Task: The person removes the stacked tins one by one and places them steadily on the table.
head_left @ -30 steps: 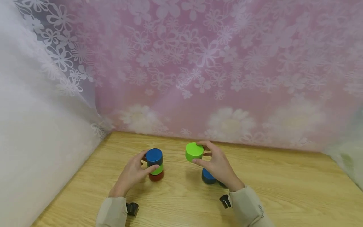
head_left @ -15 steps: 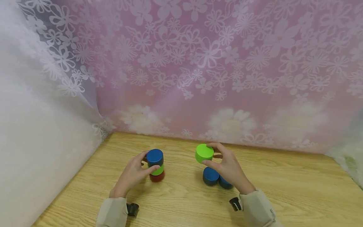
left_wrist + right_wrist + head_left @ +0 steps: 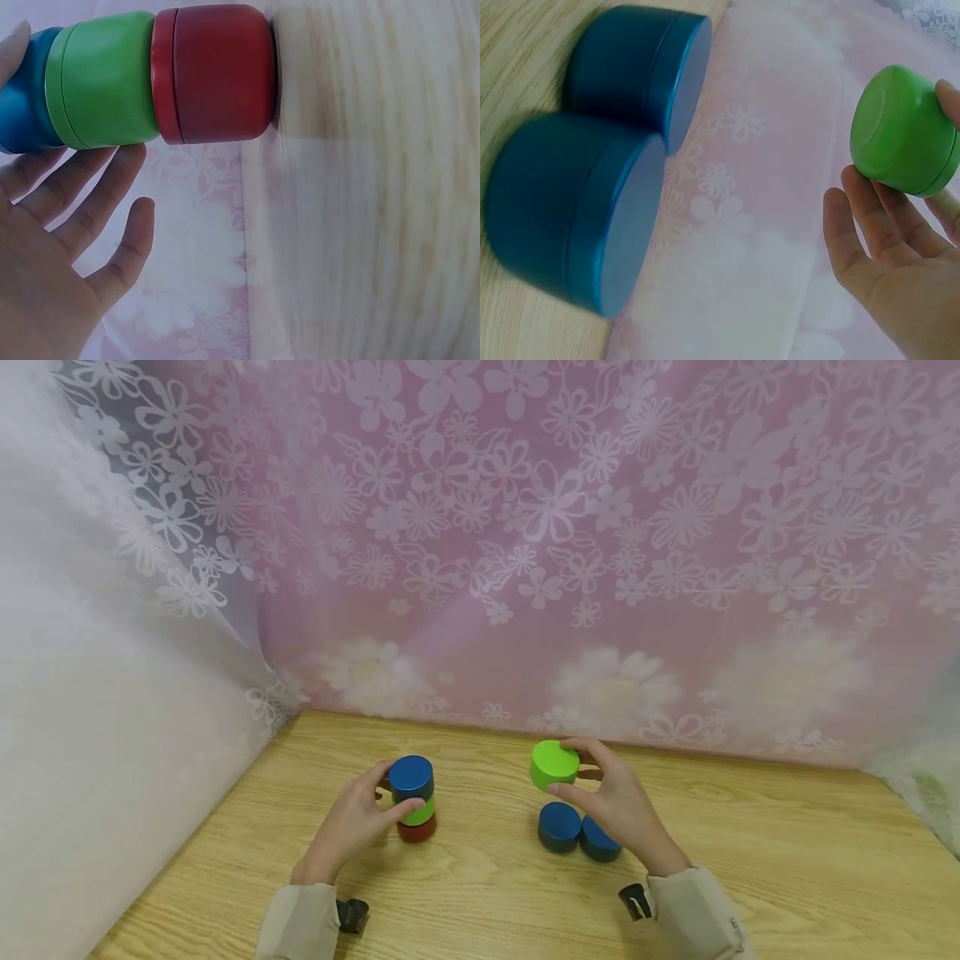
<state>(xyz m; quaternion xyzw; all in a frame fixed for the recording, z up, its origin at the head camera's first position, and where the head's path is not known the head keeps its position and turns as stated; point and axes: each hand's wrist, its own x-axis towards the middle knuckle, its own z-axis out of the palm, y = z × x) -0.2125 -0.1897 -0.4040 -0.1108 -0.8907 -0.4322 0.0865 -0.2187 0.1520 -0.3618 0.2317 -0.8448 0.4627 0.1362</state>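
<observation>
Three round lidded tins stand stacked on the left: a red tin (image 3: 417, 831) at the bottom, a green tin (image 3: 109, 79) in the middle, a blue tin (image 3: 411, 772) on top. My left hand (image 3: 352, 818) holds this stack, thumb and fingers around the blue and green tins. Another green tin (image 3: 554, 766) is pinched between thumb and fingers of my right hand (image 3: 621, 806), raised above the table in the right wrist view. Below it, two blue tins, a nearer-left one (image 3: 559, 827) and a right one (image 3: 600, 841), sit side by side, the latter partly behind the right hand.
A light wood-grain table (image 3: 480, 893) lies under everything. A pink flowered curtain (image 3: 480, 543) hangs along its back edge, and a white sheet (image 3: 127, 735) closes off the left side. Pale cloth (image 3: 922, 760) hangs at the right.
My right hand has moved right with the green tin, and more of the second blue tin shows. The left hand and its stack have hardly moved.
</observation>
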